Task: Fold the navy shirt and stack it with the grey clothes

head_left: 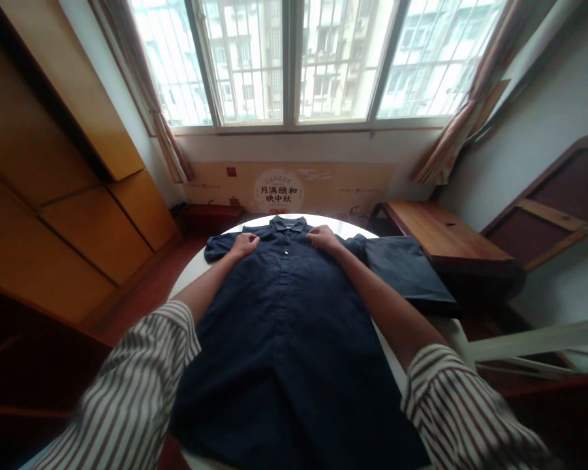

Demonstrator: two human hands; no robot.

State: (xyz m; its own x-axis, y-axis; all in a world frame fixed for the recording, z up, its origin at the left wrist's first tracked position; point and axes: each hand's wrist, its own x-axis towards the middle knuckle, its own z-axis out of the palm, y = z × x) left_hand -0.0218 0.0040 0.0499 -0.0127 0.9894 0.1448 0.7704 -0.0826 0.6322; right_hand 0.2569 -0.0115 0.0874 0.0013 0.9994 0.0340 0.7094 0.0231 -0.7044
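Note:
A dark navy button-up shirt with short sleeves lies front side up on a round white table, its collar at the far edge and its hem towards me. Its front looks buttoned, and the lower part has loose creases. My left hand is closed in a pinch on the upper chest, at the left of the button line. On the other side, just below the collar, my right hand pinches the shirt's cloth. The fingertips of both hands are small and partly hidden.
A dark, flat, folded item lies at the table's right side. Beyond it stands a brown wooden desk. Yellow-brown cabinets line the left. A printed banner hangs below the barred window. A pale bar juts in at right.

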